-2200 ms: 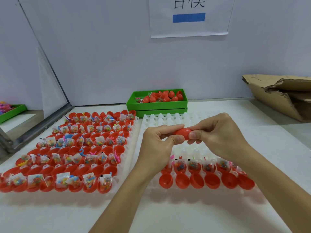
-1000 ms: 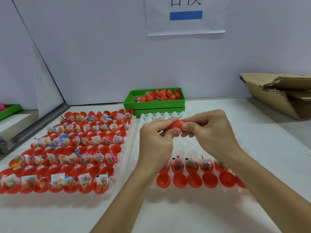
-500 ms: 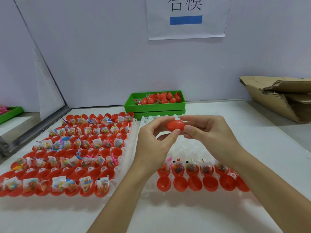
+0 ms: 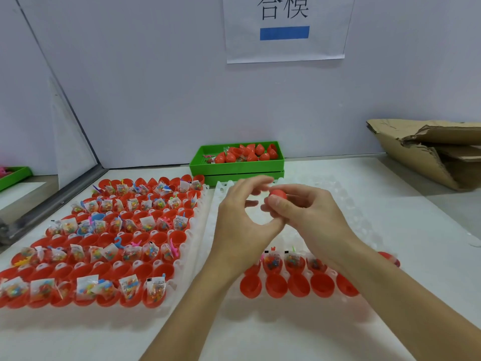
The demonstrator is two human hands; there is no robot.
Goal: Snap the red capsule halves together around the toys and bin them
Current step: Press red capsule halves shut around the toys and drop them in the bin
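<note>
Change: half a second ago the closed red capsule (image 4: pixel 278 194) was held by both hands between their fingertips; now it is held by the right hand (image 4: pixel 303 213) alone, and the left hand (image 4: pixel 240 217) has been taken off it.
Left hand: it is seen open, with the fingers loosely bent and blurred by motion; nothing is held by it. Its thumb tip lies just beside the right hand, under the capsule; whether they touch cannot be told.
Right hand: the capsule is pinched between the thumb and the curled fingers, so only its upper red part is seen.
Capsule place: it is held in the air above the far part of the right white tray (image 4: pixel 346 201), in front of the green bin (image 4: pixel 235 166).
Green bin: finished red capsules are piled in it, near the back wall of the counter (image 4: pixel 286 334).
Right tray: one row of open red halves (image 4: pixel 276 285) is left at its near edge, with bagged toys (image 4: pixel 272 261) in the halves behind them.
Left tray (image 4: pixel 194 230): it is filled with many rows of open red halves, and most of them carry a small bag.
Other things: a torn cardboard box (image 4: pixel 429 149) is lying at the far right, and a paper sign (image 4: pixel 285 27) is fixed on the wall.
</note>
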